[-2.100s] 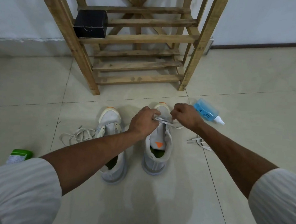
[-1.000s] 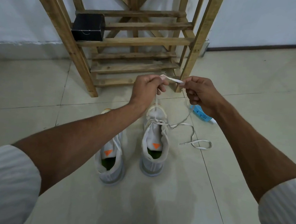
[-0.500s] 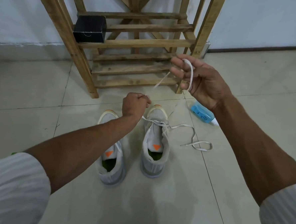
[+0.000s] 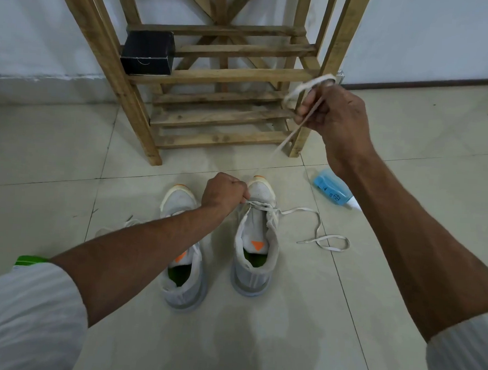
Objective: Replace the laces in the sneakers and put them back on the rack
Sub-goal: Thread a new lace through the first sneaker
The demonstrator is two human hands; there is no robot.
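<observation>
The job looks barely begun. The lace (image 4: pixel 303 87) crosses only the eyelets nearest the toe of one sneaker (image 4: pixel 257 254), and the eyelets closer to the person are bare, the tongue showing. The left hand (image 4: pixel 225 193) pinches the lace right at that crossing, fingers curled tight. The right hand (image 4: pixel 335 116) is raised well above and beyond it, fingers curled round the lace, which loops over the knuckles and runs taut down toward the toe. The lace's other end (image 4: pixel 325 242) trails slack on the floor, below the raised hand and beside the sneaker. The second sneaker (image 4: pixel 182 255) stands just beside the first, under the left forearm; it appears unlaced, though the arm hides part of it. So most of one lacing, all of another, and the return of both to the rack (image 4: pixel 224 75) seem left to do. The rack stands beyond both hands, a black box (image 4: pixel 148 53) on one shelf. A blue bottle (image 4: pixel 332 190) lies under the right wrist, near the slack end, and could snag it.
</observation>
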